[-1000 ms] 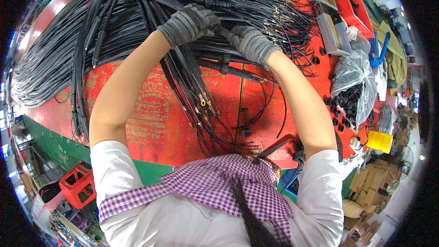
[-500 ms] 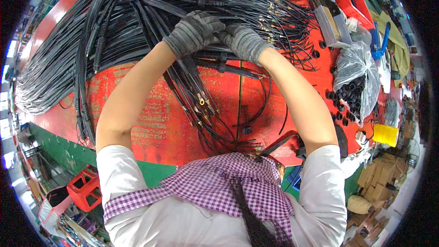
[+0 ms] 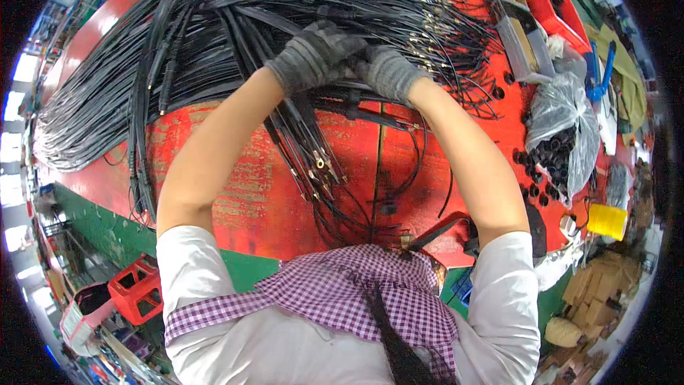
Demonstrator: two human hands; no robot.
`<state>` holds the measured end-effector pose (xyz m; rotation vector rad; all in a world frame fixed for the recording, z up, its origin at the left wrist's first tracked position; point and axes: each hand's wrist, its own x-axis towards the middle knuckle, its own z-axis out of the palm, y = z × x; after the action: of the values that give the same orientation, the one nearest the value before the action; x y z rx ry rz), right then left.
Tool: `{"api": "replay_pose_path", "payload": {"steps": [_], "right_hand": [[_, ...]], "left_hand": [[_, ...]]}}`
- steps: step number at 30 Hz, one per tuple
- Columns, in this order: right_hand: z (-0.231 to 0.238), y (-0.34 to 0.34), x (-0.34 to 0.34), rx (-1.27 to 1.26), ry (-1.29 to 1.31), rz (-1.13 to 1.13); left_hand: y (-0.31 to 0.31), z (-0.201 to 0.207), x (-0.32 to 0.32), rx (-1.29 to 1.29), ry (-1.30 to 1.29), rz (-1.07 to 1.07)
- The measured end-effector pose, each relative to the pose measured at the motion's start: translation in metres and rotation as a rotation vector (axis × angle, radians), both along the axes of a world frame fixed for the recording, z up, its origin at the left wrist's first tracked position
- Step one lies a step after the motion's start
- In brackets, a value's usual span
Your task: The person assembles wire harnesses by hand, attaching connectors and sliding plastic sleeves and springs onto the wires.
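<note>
A large heap of black cables (image 3: 199, 57) lies across the far side of the red table (image 3: 235, 207). My left hand (image 3: 313, 57), in a grey striped knit glove, rests on the heap with its fingers curled inward. My right hand (image 3: 390, 75), gloved the same way, meets it fingertip to fingertip, also closed. What the fingers pinch is hidden between the gloves. Beneath the left wrist a cable branch (image 3: 292, 132) hangs toward me, ending in a brass ring terminal (image 3: 320, 164) and several thin leads. More metal-tipped wire ends (image 3: 431, 32) fan out beyond my right hand.
To the right lie a clear plastic bag (image 3: 566, 117) with small black caps (image 3: 552, 153), some spilled beside it, a grey tray (image 3: 520, 50), a red bin (image 3: 552, 7), a blue-handled tool (image 3: 600, 71) and a yellow spool (image 3: 607, 222). A red crate (image 3: 135, 290) stands below left.
The whole view has shifted slightly, so things appear a little further right and lower. Both hands stay together over the cables, with small finger movement in the left.
</note>
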<state>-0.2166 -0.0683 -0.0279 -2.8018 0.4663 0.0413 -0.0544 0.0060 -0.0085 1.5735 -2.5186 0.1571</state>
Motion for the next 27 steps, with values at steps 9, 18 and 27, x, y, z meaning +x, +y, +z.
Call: {"api": "replay_pose_path", "payload": {"steps": [9,18,27], "right_hand": [[0.007,0.012,0.002,-0.146,-0.012,0.133],[0.006,0.006,-0.011,-0.126,-0.064,0.112],[0.012,0.012,0.002,0.090,0.123,-0.088]], "left_hand": [[0.007,-0.018,0.060,-0.195,-0.002,-0.022],[0.015,0.002,0.075,-0.290,-0.075,0.213],[0.003,-0.006,0.095,-0.086,-0.230,0.132]]}}
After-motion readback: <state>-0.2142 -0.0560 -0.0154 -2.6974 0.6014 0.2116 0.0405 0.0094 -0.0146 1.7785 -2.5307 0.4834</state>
